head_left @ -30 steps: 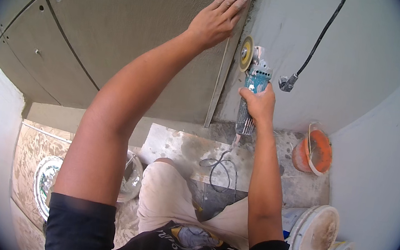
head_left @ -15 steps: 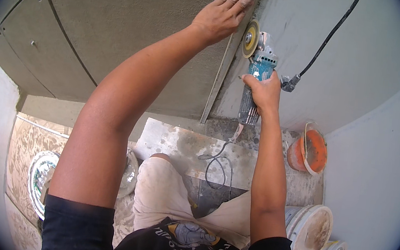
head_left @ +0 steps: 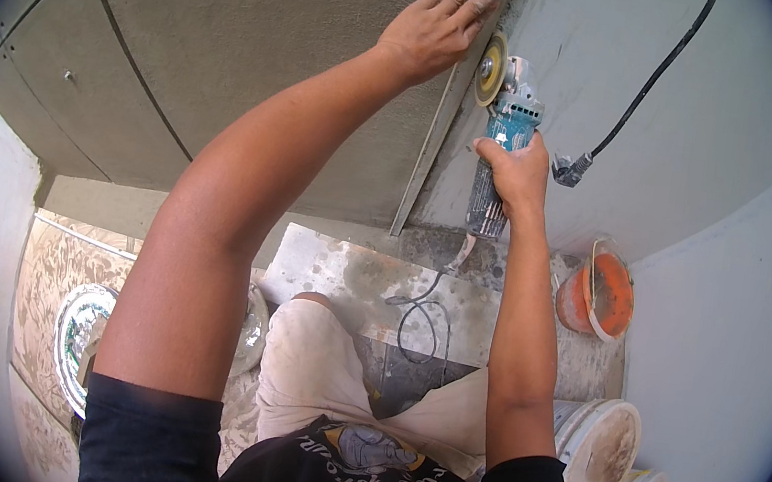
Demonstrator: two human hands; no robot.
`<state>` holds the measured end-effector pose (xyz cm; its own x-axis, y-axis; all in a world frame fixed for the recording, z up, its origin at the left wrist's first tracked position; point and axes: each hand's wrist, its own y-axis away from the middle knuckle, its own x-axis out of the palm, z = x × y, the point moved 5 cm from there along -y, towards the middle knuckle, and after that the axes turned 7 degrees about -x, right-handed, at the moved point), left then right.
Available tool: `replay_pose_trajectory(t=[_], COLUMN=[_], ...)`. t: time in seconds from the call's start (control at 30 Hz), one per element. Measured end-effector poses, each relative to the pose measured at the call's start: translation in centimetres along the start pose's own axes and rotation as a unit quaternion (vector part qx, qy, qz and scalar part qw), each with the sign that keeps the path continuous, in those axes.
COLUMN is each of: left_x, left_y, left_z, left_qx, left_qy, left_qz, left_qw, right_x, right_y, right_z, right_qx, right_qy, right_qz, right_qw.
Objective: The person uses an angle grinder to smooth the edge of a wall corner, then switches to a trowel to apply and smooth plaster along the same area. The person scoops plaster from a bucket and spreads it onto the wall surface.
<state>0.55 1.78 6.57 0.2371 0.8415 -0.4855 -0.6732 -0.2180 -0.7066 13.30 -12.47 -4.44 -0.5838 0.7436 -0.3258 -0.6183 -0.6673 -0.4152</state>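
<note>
My left hand (head_left: pixel 433 27) lies with its fingers stretched out at the top of a narrow straight strip (head_left: pixel 423 164), which edges the grey textured wall panel (head_left: pixel 237 40). My right hand (head_left: pixel 520 173) is wrapped round the body of a blue angle grinder (head_left: pixel 511 129). The grinder's round yellowish disc (head_left: pixel 491 69) stands beside the strip, just below my left hand; whether it touches the strip I cannot tell. From the grinder's lower end a dark cord (head_left: pixel 417 301) runs down and coils over a pale, stained board (head_left: pixel 315 266).
A black cable (head_left: pixel 654 81) with a plug (head_left: pixel 570 170) hangs by the smooth grey wall right of the grinder. An orange bucket (head_left: pixel 574 303) stands in the right corner, with lidded white pails (head_left: pixel 606 451) nearer. Another round container (head_left: pixel 75 338) is at left.
My left hand has slid slightly right along the strip's top. The grinder in my right hand has shifted a little up and right. The hanging plug appears slightly further right and lower.
</note>
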Motion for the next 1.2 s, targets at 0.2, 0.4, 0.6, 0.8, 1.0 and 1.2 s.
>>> replay_pose_trajectory(t=[0.2, 0.4, 0.6, 0.8, 1.0, 1.2], left_x=[0.1, 0.0, 0.4, 0.1, -0.1, 0.0], left_y=[0.0, -0.1, 0.2, 0.1, 0.0, -0.2], left_z=[0.1, 0.2, 0.1, 0.0, -0.2, 0.7], left_qx=[-0.004, -0.004, -0.006, -0.011, -0.009, 0.037], left_qy=[-0.004, 0.007, 0.020, 0.023, 0.009, 0.114], left_qz=[0.004, 0.031, 0.023, 0.041, 0.038, -0.046], left_qw=[1.000, 0.999, 1.000, 0.999, 0.999, 0.992], right_x=[0.1, 0.3, 0.3, 0.2, 0.2, 0.5], right_y=[0.0, 0.1, -0.2, -0.5, -0.3, 0.3], right_z=[0.3, 0.3, 0.0, -0.2, -0.9, -0.8], right_qx=[0.013, 0.019, 0.013, 0.006, 0.022, 0.008], right_qy=[-0.002, -0.011, -0.005, -0.010, -0.004, -0.003], right_qz=[-0.002, 0.002, -0.002, 0.004, 0.012, 0.001], right_qw=[1.000, 1.000, 1.000, 1.000, 1.000, 1.000])
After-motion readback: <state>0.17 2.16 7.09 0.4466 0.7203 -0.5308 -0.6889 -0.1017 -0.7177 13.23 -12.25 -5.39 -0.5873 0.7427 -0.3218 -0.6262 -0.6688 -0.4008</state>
